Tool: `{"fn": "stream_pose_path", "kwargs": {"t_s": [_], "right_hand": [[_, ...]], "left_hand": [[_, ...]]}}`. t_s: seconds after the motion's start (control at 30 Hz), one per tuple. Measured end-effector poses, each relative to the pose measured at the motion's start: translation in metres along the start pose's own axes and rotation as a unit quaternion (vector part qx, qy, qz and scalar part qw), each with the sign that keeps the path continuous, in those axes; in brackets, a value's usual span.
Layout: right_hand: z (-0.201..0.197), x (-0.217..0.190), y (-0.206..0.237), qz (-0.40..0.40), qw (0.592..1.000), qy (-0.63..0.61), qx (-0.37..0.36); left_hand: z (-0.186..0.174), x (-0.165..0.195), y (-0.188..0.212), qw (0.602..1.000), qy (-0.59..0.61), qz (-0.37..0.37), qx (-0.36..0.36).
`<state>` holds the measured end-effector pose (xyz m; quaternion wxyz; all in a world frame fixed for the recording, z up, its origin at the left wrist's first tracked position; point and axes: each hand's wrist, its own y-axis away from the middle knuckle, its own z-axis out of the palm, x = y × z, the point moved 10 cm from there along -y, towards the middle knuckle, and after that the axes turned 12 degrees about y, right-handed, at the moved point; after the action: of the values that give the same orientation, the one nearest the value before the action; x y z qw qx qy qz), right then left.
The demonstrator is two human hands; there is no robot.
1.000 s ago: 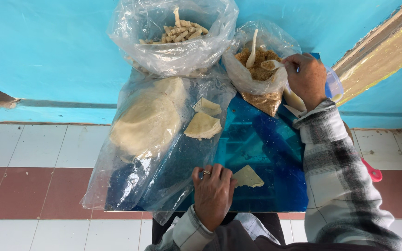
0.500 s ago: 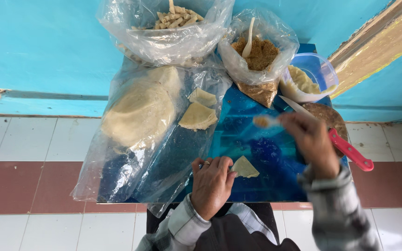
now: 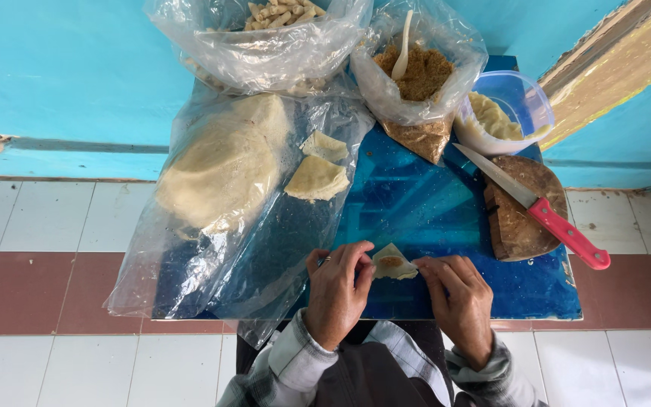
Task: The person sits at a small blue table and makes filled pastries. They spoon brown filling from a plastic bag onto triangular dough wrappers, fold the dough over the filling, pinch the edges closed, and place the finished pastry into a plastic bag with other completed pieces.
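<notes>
Pale dough triangle, brown filling at centre, pinched between fingertips of left hand and right hand on blue table. Risk: filling squeezing out if edges fold unevenly. Change: right hand, half a second ago carrying filling above, now grips dough.

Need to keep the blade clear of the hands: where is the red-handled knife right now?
In the head view, the red-handled knife lies on the right, across the round brown wooden block, blade tip pointing toward the clear plastic tub.
</notes>
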<state>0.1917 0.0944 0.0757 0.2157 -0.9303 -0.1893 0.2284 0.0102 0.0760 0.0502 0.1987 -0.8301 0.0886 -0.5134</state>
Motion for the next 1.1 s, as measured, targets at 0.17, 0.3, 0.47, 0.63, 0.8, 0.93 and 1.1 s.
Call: {"fn": "stream_pose_path", "kwargs": {"t_s": [0.17,0.3,0.47,0.63,0.8,0.93,1.1], "right_hand": [[-0.003,-0.004,0.001,-0.027,0.999,0.019,0.028],[0.0,0.001,0.003,-0.015,1.0,0.016,0.018],[0.003,0.006,0.005,-0.012,1.0,-0.011,0.019],[0.021,0.033,0.007,0.099,0.991,-0.075,-0.055],[0.034,0.061,0.009,0.157,0.977,-0.092,-0.111],[0.037,0.077,0.004,0.158,0.956,-0.205,-0.134],[-0.014,0.081,-0.061,0.152,0.967,-0.205,-0.023]], "left_hand": [[0.003,-0.005,0.002,1.0,0.013,-0.005,0.003],[0.003,-0.006,0.002,1.0,0.018,-0.006,0.005],[0.003,-0.006,0.001,1.0,0.024,-0.011,0.005],[0.01,0.001,-0.002,0.999,0.046,0.004,-0.008],[0.016,0.006,-0.004,0.998,0.053,0.03,-0.013],[0.016,0.004,-0.003,0.997,0.072,0.033,-0.013],[0.008,-0.002,-0.002,0.994,0.108,0.021,0.008]]}}
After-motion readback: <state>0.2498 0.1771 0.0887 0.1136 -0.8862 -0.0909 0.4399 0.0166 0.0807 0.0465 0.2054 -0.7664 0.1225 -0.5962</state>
